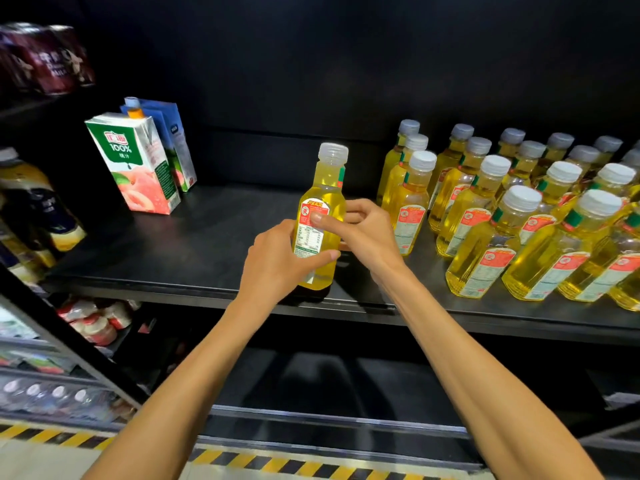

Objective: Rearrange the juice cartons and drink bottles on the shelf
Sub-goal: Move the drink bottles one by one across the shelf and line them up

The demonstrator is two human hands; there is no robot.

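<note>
Both grips on one yellow bottle [320, 216], upright near the shelf's [194, 244] front edge. The left grip [277, 261] wraps its lower label and the right grip [360, 230] pinches its middle. To the right of that bottle, rows of matching bottles [519, 220] crowd together. Well to its left and further back, a peach carton [135, 164] stands in front of a blue carton [176, 140].

Two juice cartons [138, 168] at ten o'clock, one yellow drink bottle [320, 216] at centre, at least sixteen matching bottles [485, 223] at three o'clock with more cut off by the edge, about three blurred dark cans [52, 60] at eleven o'clock, and two hands, left hand [277, 261] and right hand [363, 233].
</note>
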